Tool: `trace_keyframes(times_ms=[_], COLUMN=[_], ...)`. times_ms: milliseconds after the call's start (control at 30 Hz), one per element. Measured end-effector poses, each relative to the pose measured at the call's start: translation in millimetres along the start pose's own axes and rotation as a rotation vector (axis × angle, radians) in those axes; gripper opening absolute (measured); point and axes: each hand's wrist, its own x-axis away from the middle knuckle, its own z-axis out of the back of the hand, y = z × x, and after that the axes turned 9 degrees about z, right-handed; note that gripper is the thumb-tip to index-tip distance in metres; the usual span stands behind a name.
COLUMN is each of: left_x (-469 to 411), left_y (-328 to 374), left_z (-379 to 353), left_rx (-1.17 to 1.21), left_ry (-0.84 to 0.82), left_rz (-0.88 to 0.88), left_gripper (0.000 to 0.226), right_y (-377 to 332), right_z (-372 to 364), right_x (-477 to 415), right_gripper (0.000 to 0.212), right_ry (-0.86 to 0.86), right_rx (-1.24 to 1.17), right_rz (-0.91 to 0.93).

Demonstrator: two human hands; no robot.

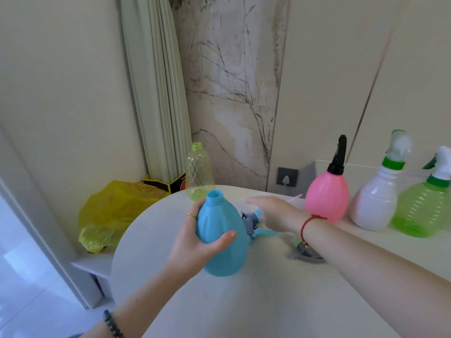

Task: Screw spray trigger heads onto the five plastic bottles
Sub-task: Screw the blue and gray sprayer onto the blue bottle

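Observation:
My left hand (195, 242) grips a blue bottle (220, 237) with an open threaded neck, upright on the white table (244, 301). My right hand (271, 212) reaches over a blue-and-grey trigger head (256, 224) lying just behind the bottle; its fingers are spread and I cannot tell if they touch it. A clear yellow-green bottle (199, 173) stands headless at the table's far edge. At the right stand a pink bottle (328, 195) with a black head, a white bottle (377, 203) with a green-collared head, and a green bottle (422, 208) with a white head.
A grey trigger head (307, 252) with a green part lies on the table under my right forearm. A yellow plastic bag (114, 211) sits on the floor left of the table. A curtain (156, 93) hangs behind, and a low ledge (92, 264) is at the left.

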Motion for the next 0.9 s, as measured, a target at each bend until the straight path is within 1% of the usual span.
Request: trace_keyframes(times_ms=[67, 100, 167, 233, 267, 300, 400, 467, 533, 567, 600, 633, 667, 767, 867, 900], left_x=[5.2, 7.4, 10.9, 14.0, 15.5, 17.0, 21.7, 24.1, 24.6, 23.6, 21.5, 18.6, 15.1, 7.0, 3.2, 2.4], left_y=[-1.7, -2.7, -4.4, -6.1, -7.2, -8.5, -14.1, -18.1, -20.4, -21.0, -21.2, -21.8, -22.3, -19.8, -17.8, -17.4], left_z=[7.0, 10.2, 16.0, 20.3, 21.7, 22.7, 23.3, 20.0, 13.1, 8.6, 3.1, -2.1, -7.3, -28.0, -47.2, -51.5], left_rx=[0.007, 0.007, 0.014, 0.021, 0.028, 0.037, 0.057, 0.054, 0.035, 0.027, 0.025, 0.024, 0.022, -0.016, -0.059, -0.064], left_ry=[-0.011, -0.015, -0.020, -0.020, -0.023, -0.028, -0.052, -0.083, -0.112, -0.124, -0.131, -0.133, -0.132, -0.166, -0.177, -0.171], left_rz=[0.004, 0.010, 0.020, 0.024, 0.024, 0.022, 0.019, 0.027, 0.041, 0.047, 0.051, 0.052, 0.050, 0.042, 0.011, 0.006], left_gripper=[0.075, 0.076, 0.078, 0.079, 0.080, 0.079, 0.076, 0.073, 0.069, 0.068, 0.067, 0.067, 0.068, 0.073, 0.073, 0.072], right_y=[0.0, -0.7, -0.1, -2.9, -6.3, -10.7, -30.7, -42.8, -52.5, -58.4, -62.4, -65.9, -69.7, -75.7, -77.3, -76.6], right_z=[-15.5, -19.5, -23.9, -24.5, -24.8, -24.3, -10.2, 13.6, 47.6, 66.2, 83.9, 98.9, 112.0, 137.1, 138.1, 134.6], right_x=[-5.7, -8.2, -12.7, -16.7, -18.5, -20.0, -20.3, -18.1, -12.4, -5.5, 4.0, 14.0, 25.4, 55.8, 71.7, 74.2], right_gripper=[0.035, 0.031, 0.033, 0.029, 0.026, 0.026, 0.036, 0.043, 0.048, 0.043, 0.031, 0.018, 0.012, 0.012, 0.010, 0.014], right_ry=[-0.082, -0.091, -0.076, -0.052, 0.000, 0.087, 0.465, 0.717, 0.888, 0.938, 0.964, 0.968, 0.966, 0.939, 0.884, 0.877], right_rx=[0.106, 0.159, 0.229, 0.217, 0.147, 0.027, -0.413, -0.600, -0.845, -1.011, -1.138, -1.209, -1.230, -1.193, -1.043, -0.996], right_rz=[0.043, 0.052, 0.066, 0.090, 0.099, 0.104, 0.114, 0.107, 0.073, 0.088, 0.129, 0.177, 0.223, 0.342, 0.307, 0.285])
